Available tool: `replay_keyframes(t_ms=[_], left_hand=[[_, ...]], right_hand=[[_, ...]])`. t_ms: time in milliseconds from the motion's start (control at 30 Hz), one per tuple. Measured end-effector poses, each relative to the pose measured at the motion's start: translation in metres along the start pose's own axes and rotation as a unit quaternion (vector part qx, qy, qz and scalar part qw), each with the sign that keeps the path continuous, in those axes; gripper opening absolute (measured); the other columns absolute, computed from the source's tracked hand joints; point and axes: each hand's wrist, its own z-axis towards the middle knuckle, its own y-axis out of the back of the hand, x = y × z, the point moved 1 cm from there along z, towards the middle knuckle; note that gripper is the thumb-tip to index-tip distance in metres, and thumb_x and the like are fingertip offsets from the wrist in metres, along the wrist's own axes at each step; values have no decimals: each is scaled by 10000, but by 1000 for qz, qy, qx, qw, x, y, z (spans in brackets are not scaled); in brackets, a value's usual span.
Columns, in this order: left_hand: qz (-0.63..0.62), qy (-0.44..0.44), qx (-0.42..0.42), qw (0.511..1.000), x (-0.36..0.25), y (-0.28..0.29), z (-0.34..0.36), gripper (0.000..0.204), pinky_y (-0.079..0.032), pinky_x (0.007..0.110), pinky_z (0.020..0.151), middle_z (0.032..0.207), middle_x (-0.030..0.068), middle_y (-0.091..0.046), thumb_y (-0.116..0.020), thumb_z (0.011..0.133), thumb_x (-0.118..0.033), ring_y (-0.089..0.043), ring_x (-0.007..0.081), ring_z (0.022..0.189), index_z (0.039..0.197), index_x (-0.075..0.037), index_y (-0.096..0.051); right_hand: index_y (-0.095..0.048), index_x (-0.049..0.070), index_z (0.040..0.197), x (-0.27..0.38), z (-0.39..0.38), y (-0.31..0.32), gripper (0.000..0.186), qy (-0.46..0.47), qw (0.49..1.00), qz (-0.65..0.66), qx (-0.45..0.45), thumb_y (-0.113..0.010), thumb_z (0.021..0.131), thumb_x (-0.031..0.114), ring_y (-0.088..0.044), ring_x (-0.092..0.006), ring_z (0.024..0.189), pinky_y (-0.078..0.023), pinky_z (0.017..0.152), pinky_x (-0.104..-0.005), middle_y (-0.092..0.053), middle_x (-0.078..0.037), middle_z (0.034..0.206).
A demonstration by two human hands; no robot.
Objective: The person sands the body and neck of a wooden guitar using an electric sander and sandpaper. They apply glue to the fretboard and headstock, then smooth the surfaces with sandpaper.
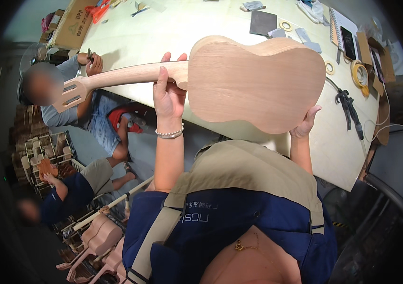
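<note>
An unfinished ukulele [253, 85] of pale bare wood is held up over the near edge of the table, its back facing me. The neck runs to the left and ends in a slotted headstock. My left hand [170, 92] is wrapped round the neck close to the body, thumb on the back of it. At the lower right of the body, my right hand [306, 123] supports the rim; its thumb shows, while most of its fingers are hidden behind the wood. The front of the ukulele is out of sight.
The pale table [137, 42] carries tape rolls [360, 74], a dark square sheet [263, 22], a phone [348, 42] on a notebook and a black air gun [345, 104]. A seated co-worker [64, 85] is at the left. Another person stands near racks of wooden instrument bodies [101, 234].
</note>
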Motion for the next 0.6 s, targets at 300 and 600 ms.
replay_keyframes(t_ms=[300,600], left_hand=[[-19,-7,26,999,1,5,-1,484,-454,411,977,1274,212,-526,-494,958,-329,-534,268,1158,1362,-84,-389],[-90,34,-22,995,10,57,10,476,-426,448,994,1335,128,-478,-431,975,-350,-493,272,1191,1409,-168,-360]], right_hand=[[-341,8,1384,4,3,-1,773,34,999,7,-24,-328,920,626,-445,-204,1232,-377,1026,-366,-455,-96,1359],[-280,-3,1420,19,2,-29,878,-7,1000,-16,-24,-179,894,694,-476,-187,1174,-384,997,-338,-513,-96,1297]])
